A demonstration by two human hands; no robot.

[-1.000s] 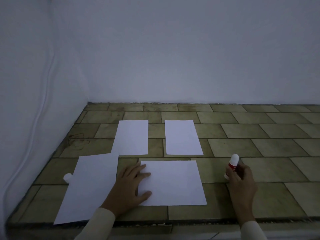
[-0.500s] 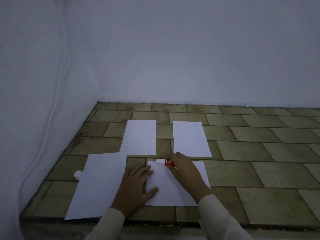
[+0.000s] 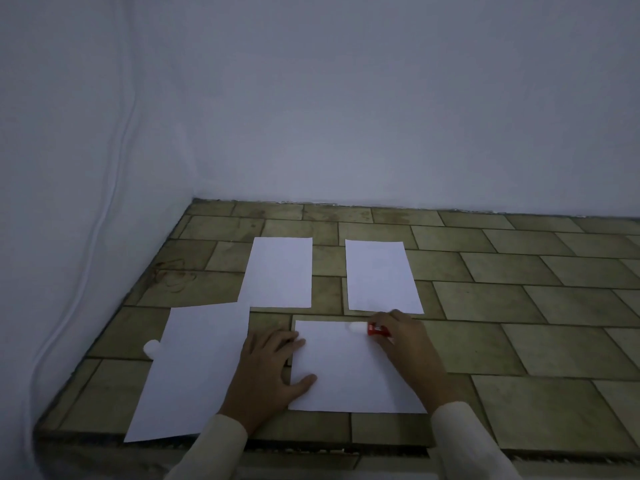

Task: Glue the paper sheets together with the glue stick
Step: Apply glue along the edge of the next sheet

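Note:
Several white paper sheets lie on a tiled surface. My left hand (image 3: pixel 268 372) rests flat, fingers spread, on the left edge of the near sheet (image 3: pixel 349 372), pinning it down. My right hand (image 3: pixel 403 337) grips a red and white glue stick (image 3: pixel 367 329), its white tip lying against the sheet's top edge, pointing left. Two smaller sheets lie farther back, one on the left (image 3: pixel 278 271) and one on the right (image 3: pixel 381 275). A larger sheet (image 3: pixel 194 368) lies at the near left.
A small white cap (image 3: pixel 152 348) sits by the left edge of the large sheet. A white wall with a thin cable (image 3: pixel 107 202) closes the left side, another wall the back. The tiled surface (image 3: pixel 519 323) ends in a front edge (image 3: pixel 346 448) near me.
My right hand carried the glue stick from the tiles at the right over to the near sheet's top edge, and the tip now sits further right along it. My left hand stayed.

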